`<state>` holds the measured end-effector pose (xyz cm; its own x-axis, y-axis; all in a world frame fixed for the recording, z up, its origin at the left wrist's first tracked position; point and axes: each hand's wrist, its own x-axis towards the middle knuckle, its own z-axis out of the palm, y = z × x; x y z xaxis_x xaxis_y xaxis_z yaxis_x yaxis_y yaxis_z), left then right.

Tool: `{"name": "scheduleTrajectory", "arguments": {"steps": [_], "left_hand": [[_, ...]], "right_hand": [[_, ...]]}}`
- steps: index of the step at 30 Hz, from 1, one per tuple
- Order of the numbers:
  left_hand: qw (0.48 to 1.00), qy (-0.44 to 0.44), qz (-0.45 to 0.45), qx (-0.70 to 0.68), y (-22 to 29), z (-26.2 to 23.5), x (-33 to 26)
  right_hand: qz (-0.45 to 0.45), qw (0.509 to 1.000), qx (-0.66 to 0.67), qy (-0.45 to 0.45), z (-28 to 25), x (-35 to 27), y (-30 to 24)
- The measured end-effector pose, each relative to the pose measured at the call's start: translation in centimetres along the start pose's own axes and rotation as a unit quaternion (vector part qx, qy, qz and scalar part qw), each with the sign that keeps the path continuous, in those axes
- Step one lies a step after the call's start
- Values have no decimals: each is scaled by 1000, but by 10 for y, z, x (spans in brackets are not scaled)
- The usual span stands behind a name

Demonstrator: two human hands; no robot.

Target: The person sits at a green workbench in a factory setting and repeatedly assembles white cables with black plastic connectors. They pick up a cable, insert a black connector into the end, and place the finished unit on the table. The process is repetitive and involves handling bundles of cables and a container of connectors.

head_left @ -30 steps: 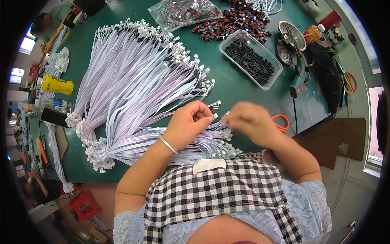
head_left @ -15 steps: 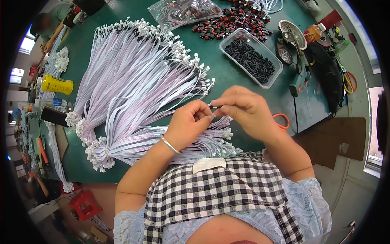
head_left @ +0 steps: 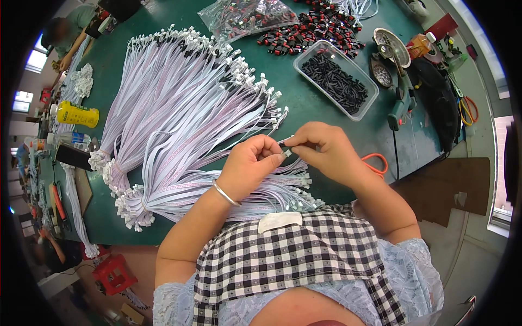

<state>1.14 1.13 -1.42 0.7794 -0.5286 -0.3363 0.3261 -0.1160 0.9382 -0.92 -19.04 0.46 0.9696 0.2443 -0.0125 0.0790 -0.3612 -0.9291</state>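
Note:
In front of my chest my two hands meet, fingertips almost touching. My left hand [head_left: 251, 165] is closed in a pinch on the end of a flat ribbon cable, whose small white connector [head_left: 287, 154] shows past the thumb. A short black tube [head_left: 282, 144] sits between the fingertips, and my right hand [head_left: 325, 152] pinches at its right end; the fingers partly hide it. Below and left of the hands spreads a large fan of white and pinkish ribbon cables [head_left: 179, 103] with white connectors at both ends.
A clear plastic box [head_left: 356, 116] of short black tubes stands beyond my right hand. Behind it lie red-and-black parts [head_left: 288, 41] and a clear bag [head_left: 247, 19]. Orange-handled scissors [head_left: 385, 163], a green-handled tool [head_left: 401, 103] and a metal dish [head_left: 392, 41] are on the right; a yellow bottle [head_left: 77, 114] is left.
My right hand has shifted slightly left and lower, its fingers drawing in closer to the black tube. The white connector shows more clearly. My left hand has barely moved.

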Motion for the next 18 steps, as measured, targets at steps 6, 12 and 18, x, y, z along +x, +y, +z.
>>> {"name": "scheduleTrajectory", "arguments": {"steps": [6,12,18], "left_hand": [[1000,0,-5,-10,3,1,-1],[1000,-6,-4,-7,1,0,0],[1000,-11,-5,-3,1,-1,0]], "right_hand": [[95,991,93,-23,-3,1,-3],[91,991,97,-33,-2,1,-1],[32,998,52,-30,-2,3,-4]]}}
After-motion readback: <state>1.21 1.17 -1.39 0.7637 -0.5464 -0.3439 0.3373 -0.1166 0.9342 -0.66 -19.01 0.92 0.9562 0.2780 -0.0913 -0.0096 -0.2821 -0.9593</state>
